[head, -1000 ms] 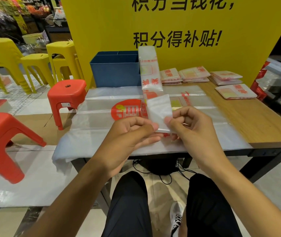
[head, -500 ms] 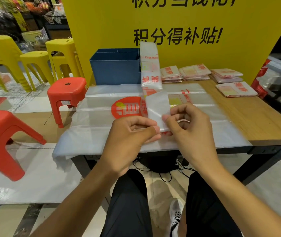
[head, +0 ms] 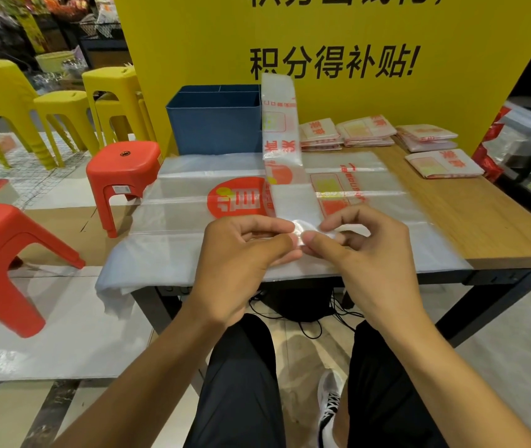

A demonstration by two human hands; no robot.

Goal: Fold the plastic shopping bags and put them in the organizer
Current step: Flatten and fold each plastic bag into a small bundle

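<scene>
A clear plastic bag folded into a long narrow strip [head: 282,137] with red print runs away from me across the table. Its near end is pinched between my left hand [head: 244,253] and my right hand [head: 364,250], thumbs and forefingers meeting at the strip's near tip. Under it lies a stack of flat unfolded bags [head: 193,221] with a red round logo, overhanging the table's left edge. The blue organizer [head: 215,127] stands at the back of the table. Several folded bags [head: 367,130] lie in small piles to its right.
The wooden table [head: 471,215] has a bare strip at its right side. A yellow sign board [head: 322,43] stands behind it. Red stools [head: 122,173] and yellow stools [head: 60,114] stand to the left. Cables and a dark box sit under the table by my legs.
The near end of the strip, earlier held up as a flap, has been brought down and gathered between my fingertips. Both hands have closed in toward each other.
</scene>
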